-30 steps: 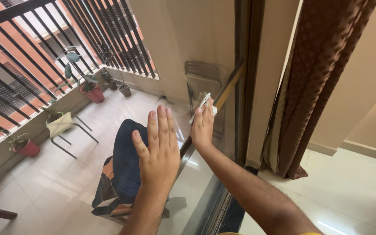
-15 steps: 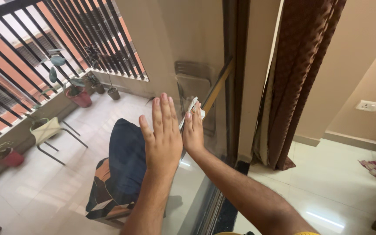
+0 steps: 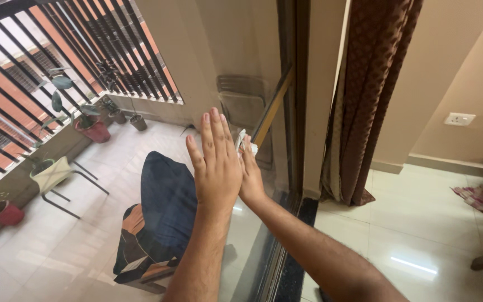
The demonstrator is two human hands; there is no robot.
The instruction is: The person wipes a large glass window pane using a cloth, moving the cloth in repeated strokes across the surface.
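Observation:
My left hand lies flat with fingers spread against the glass door pane. Just to its right, my right hand presses a small white cloth against the same glass; only the cloth's top edge shows above my fingers. The two hands are side by side and nearly touching.
A brown curtain hangs right of the door frame. Beyond the glass is a balcony with a blue-cushioned chair, potted plants, a small stool and black railing. A wall socket and glossy tiled floor lie to the right.
Both hands slid left and slightly up across the glass, coming closer together. The view shifted right, showing more of the room floor.

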